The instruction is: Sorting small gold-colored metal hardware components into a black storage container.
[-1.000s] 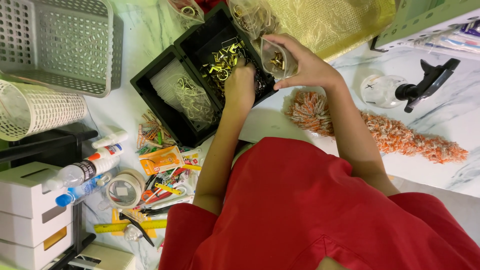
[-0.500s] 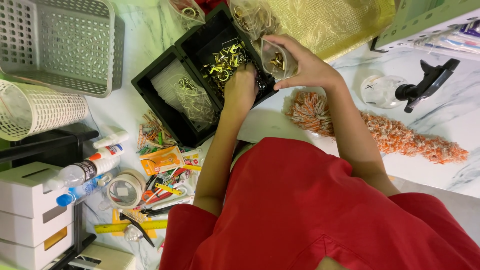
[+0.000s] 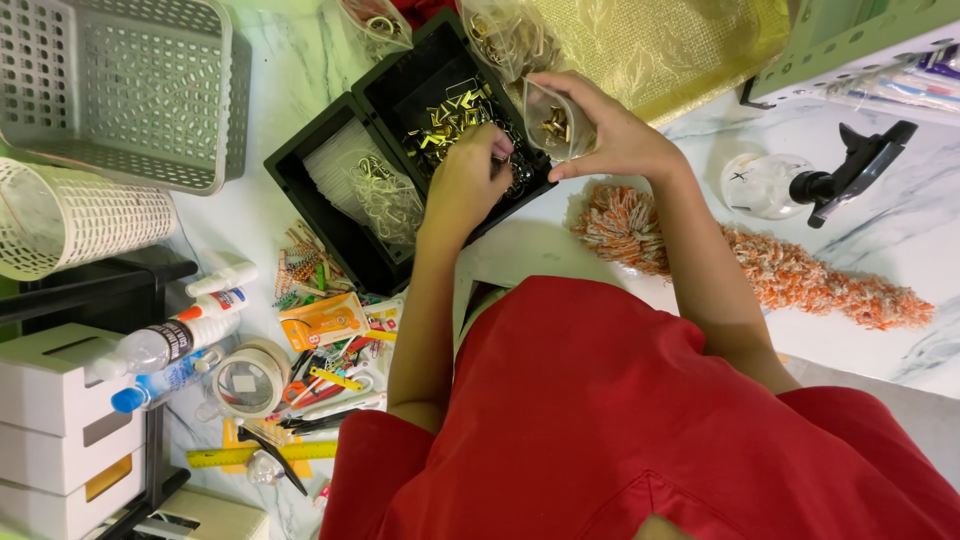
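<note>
A black two-compartment tray [image 3: 300,195] lies on the marble top. Its far compartment holds a pile of gold metal clips [image 3: 445,120]; the near one holds clear bags of silver rings [image 3: 375,190]. My left hand [image 3: 465,185] is down in the far compartment, fingers pinched together on gold clips at the edge of the pile. My right hand [image 3: 615,135] holds a small clear bag [image 3: 555,122] with a few gold clips inside, tilted toward the left fingers and just above the tray's right rim.
An orange-and-white fluffy strip [image 3: 790,275] lies to the right, with a spray bottle [image 3: 800,185] beyond it. A grey basket [image 3: 120,90] and a white mesh cup [image 3: 70,215] stand on the left. Glue bottles, tape and a yellow ruler [image 3: 255,452] clutter the near left. Gold mesh fabric [image 3: 660,45] lies behind.
My left hand has shifted slightly inside the tray's far compartment, fingers closing nearer the bag. The right hand and bag have stayed in place.
</note>
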